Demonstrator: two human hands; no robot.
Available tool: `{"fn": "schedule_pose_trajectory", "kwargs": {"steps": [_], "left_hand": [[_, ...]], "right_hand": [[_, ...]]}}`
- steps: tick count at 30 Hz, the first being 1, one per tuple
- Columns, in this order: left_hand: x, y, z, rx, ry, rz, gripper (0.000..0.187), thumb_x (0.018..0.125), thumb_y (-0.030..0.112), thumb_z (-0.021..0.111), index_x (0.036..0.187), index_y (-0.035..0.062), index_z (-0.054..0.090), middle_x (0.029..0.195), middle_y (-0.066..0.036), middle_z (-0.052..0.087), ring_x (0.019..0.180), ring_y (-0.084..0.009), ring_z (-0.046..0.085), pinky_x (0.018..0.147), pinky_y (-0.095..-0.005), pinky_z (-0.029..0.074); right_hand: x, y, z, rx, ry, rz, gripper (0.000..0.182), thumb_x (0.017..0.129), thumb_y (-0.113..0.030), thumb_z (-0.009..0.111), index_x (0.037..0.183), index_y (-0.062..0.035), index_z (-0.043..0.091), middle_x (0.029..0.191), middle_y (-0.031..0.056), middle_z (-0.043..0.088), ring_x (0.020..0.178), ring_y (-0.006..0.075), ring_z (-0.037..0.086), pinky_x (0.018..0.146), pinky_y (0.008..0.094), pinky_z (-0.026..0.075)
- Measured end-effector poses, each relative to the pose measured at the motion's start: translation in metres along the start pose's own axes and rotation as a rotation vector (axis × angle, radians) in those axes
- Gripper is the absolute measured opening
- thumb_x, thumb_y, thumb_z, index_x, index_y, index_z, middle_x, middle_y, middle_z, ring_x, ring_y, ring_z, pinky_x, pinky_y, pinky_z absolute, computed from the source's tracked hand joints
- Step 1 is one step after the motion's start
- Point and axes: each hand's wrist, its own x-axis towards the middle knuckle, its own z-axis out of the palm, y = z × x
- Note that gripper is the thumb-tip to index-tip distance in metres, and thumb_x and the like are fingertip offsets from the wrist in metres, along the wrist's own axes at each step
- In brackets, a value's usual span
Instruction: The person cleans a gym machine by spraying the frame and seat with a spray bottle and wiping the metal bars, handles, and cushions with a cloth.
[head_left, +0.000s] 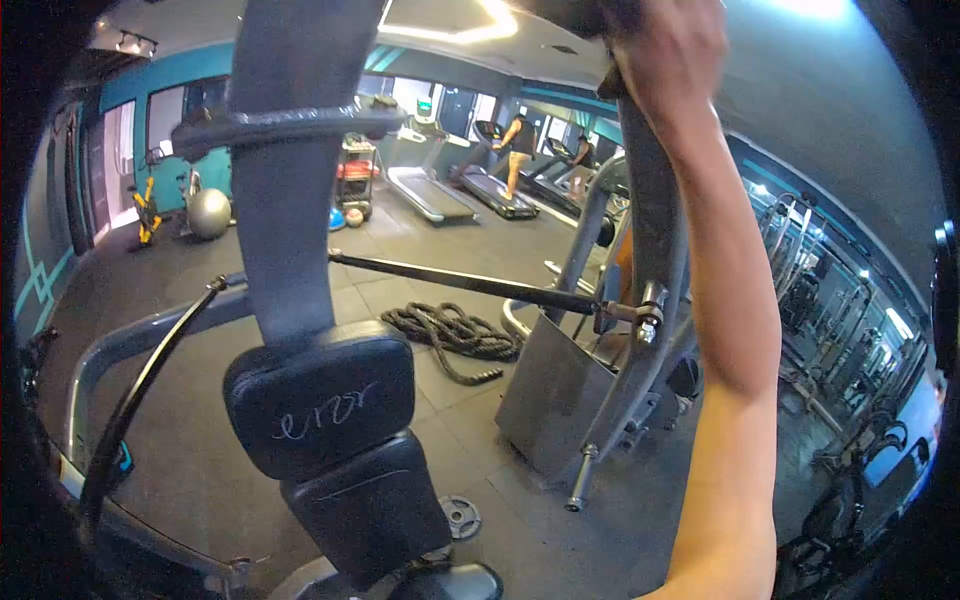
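My right hand point(680, 50) is raised at the top right, its fingers closed round a dark handle point(585, 14) at the upper end of an exercise machine's curved grey lever arm point(655, 190). The view's top edge cuts off part of the grip. To the left, a thick grey upright post point(285, 210) carries a black back pad point(320, 400) with light handwriting on it. Below that sits a second black pad point(370, 510). A thin dark rod point(470, 280) joins the post area to the lever arm. My left hand is out of view.
A coiled battle rope point(455, 335) lies on the tiled floor behind the machine, and a weight plate point(462, 517) is near the pads. Farther back are treadmills point(435, 195) with two people, a silver exercise ball point(209, 214) and a rack point(357, 175). More machines line the right.
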Motion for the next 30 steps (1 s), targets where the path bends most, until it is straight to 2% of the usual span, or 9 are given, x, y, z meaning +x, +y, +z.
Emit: {"fn": "schedule_pose_trajectory", "kwargs": {"steps": [3, 6, 11, 12, 16, 23, 24, 27, 30], "left_hand": [[0.007, 0.007, 0.001, 0.115, -0.079, 0.086, 0.039, 0.097, 0.013, 0.054, 0.134, 0.0047, 0.056, 0.073, -0.017, 0.054, 0.060, -0.0234, 0.044, 0.057, -0.0386, 0.041], [0.008, -0.011, 0.012, 0.315, -0.249, -0.194, 0.038, 0.098, 0.016, 0.054, 0.134, 0.0041, 0.055, 0.068, -0.017, 0.050, 0.056, -0.0249, 0.039, 0.054, -0.0406, 0.038], [0.023, -0.042, 0.050, 0.226, -0.138, 0.211, 0.041, 0.099, 0.023, 0.054, 0.134, 0.0019, 0.056, 0.065, -0.013, 0.050, 0.052, -0.0246, 0.038, 0.053, -0.0396, 0.038], [0.031, 0.039, 0.054, 0.147, -0.002, 0.235, 0.032, 0.098, 0.023, 0.057, 0.119, -0.0002, 0.063, 0.063, -0.011, 0.050, 0.051, -0.0223, 0.037, 0.051, -0.0381, 0.037], [0.024, 0.036, 0.075, 0.140, -0.009, 0.127, 0.030, 0.097, 0.027, 0.059, 0.081, 0.0021, 0.056, 0.059, -0.009, 0.047, 0.052, -0.0200, 0.037, 0.050, -0.0369, 0.034], [-0.005, 0.092, 0.098, 0.229, -0.015, 0.030, 0.035, 0.099, 0.030, 0.058, 0.106, -0.0036, 0.065, 0.079, -0.018, 0.064, 0.069, -0.0282, 0.054, 0.065, -0.0392, 0.045], [-0.005, 0.090, 0.089, 0.277, -0.253, -0.298, 0.043, 0.099, 0.032, 0.056, 0.124, -0.0040, 0.060, 0.105, -0.027, 0.067, 0.093, -0.0362, 0.063, 0.080, -0.0393, 0.048], [-0.023, 0.086, 0.102, 0.234, -0.103, -0.077, 0.037, 0.099, 0.027, 0.056, 0.116, -0.0049, 0.063, 0.099, -0.024, 0.067, 0.084, -0.0346, 0.061, 0.075, -0.0400, 0.047], [-0.030, 0.069, 0.105, 0.213, -0.130, -0.150, 0.033, 0.099, 0.027, 0.058, 0.111, -0.0035, 0.064, 0.089, -0.018, 0.065, 0.076, -0.0291, 0.057, 0.069, -0.0388, 0.046]], "right_hand": [[-0.066, 0.037, -0.041, 0.110, -0.155, 0.188, 0.048, 0.083, -0.035, 0.066, 0.120, -0.0054, 0.063, 0.103, 0.0136, 0.064, 0.099, 0.0346, 0.060, 0.100, 0.0489, 0.042], [-0.114, 0.047, -0.082, 0.231, -0.531, 0.279, 0.035, 0.090, -0.026, 0.060, 0.114, -0.0009, 0.062, 0.100, 0.0152, 0.064, 0.096, 0.0312, 0.061, 0.087, 0.0390, 0.049], [-0.147, 0.073, -0.052, 0.652, -0.798, 0.645, 0.037, 0.093, -0.027, 0.058, 0.118, -0.0003, 0.059, 0.108, 0.0137, 0.064, 0.101, 0.0263, 0.061, 0.087, 0.0377, 0.049], [-0.147, 0.075, -0.036, 0.694, -0.819, 0.637, 0.037, 0.092, -0.026, 0.059, 0.120, -0.0005, 0.058, 0.109, 0.0138, 0.064, 0.103, 0.0260, 0.061, 0.089, 0.0377, 0.048], [-0.158, 0.066, 0.010, 0.828, -0.848, 0.632, 0.042, 0.091, -0.024, 0.061, 0.126, -0.0014, 0.054, 0.116, 0.0139, 0.062, 0.108, 0.0252, 0.060, 0.094, 0.0374, 0.047], [-0.238, 0.044, -0.037, 1.357, -0.739, 0.774, 0.054, 0.088, -0.020, 0.064, 0.137, -0.0028, 0.048, 0.128, 0.0142, 0.059, 0.116, 0.0237, 0.057, 0.102, 0.0370, 0.043], [-0.254, 0.041, -0.054, 1.489, -0.703, 0.825, 0.056, 0.088, -0.019, 0.064, 0.138, -0.0030, 0.047, 0.130, 0.0142, 0.058, 0.117, 0.0234, 0.057, 0.103, 0.0370, 0.043], [-0.296, 0.033, -0.114, 1.690, -0.668, 0.904, 0.062, 0.086, -0.017, 0.066, 0.143, -0.0037, 0.044, 0.135, 0.0144, 0.057, 0.121, 0.0228, 0.056, 0.107, 0.0368, 0.041], [-0.307, 0.039, -0.164, 1.400, -0.880, 0.797, 0.101, 0.050, -0.016, 0.077, 0.144, -0.0060, 0.043, 0.139, 0.0128, 0.053, 0.128, 0.0234, 0.051, 0.111, 0.0351, 0.036]]}}
